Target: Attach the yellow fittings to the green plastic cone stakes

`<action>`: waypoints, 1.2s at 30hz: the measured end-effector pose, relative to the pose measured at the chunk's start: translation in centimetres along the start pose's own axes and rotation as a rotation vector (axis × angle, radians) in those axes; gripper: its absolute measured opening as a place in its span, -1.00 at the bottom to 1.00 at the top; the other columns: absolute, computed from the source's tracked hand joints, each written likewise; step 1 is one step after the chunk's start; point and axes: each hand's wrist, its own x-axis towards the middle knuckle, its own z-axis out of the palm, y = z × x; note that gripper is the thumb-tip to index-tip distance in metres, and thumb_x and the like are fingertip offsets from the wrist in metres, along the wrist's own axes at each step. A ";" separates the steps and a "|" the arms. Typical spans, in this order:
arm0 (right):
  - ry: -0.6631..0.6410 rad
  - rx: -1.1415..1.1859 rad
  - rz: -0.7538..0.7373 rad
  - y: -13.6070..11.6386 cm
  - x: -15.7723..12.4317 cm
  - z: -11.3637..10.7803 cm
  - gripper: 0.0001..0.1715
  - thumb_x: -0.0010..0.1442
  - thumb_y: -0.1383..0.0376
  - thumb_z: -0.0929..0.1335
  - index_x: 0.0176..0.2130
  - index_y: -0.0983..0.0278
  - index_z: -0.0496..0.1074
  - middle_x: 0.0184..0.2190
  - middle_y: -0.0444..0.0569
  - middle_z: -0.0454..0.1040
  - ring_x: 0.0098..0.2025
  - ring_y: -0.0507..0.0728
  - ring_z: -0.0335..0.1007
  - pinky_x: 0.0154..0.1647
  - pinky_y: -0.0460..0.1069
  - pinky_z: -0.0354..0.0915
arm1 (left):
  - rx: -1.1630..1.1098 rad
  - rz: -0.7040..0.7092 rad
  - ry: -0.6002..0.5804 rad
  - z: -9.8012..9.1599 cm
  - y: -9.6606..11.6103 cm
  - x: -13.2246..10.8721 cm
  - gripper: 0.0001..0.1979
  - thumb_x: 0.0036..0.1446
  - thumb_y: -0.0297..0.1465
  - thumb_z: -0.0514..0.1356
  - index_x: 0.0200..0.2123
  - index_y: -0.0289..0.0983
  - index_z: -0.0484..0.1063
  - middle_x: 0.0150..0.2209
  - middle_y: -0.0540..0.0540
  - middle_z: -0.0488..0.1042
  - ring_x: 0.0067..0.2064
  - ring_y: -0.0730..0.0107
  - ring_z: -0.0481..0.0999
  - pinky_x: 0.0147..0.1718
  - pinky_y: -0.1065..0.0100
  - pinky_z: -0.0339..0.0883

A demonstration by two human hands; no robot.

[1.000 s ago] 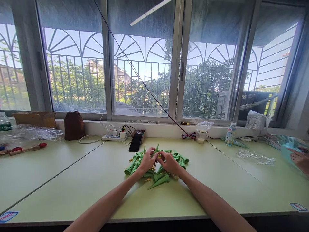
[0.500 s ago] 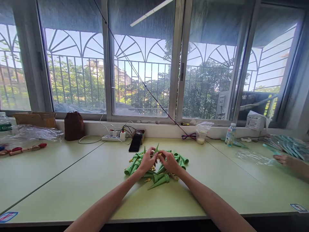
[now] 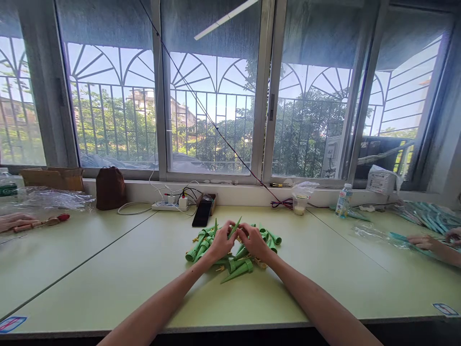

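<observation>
Pale table (image 3: 230, 307): left hand (image 3: 222, 242) pinches a green cone (image 3: 236, 226); right hand (image 3: 254, 241) curls beside, grip unclear; other cones (image 3: 238, 272) lie below the fingers.

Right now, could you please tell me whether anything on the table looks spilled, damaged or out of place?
Nothing looks spilled or plainly damaged. Slightly untidy are the green cones, jumbled and pointing different ways with small yellow pieces among them, and some crumpled clear plastic lying loose on the table to the right.
</observation>
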 end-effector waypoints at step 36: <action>0.077 0.153 0.009 -0.9 0.0 -0.2 -0.84 0.19 0.22 0.30 -0.27 0.23 0.21 -0.45 -0.13 0.40 -0.43 0.08 0.36 -0.40 -0.05 0.26 | 0.225 0.197 -0.113 -0.1 0.4 -0.5 -0.60 0.09 -0.43 0.12 0.02 -0.24 0.16 -0.40 0.04 0.39 -0.38 0.40 0.35 -0.33 0.38 0.19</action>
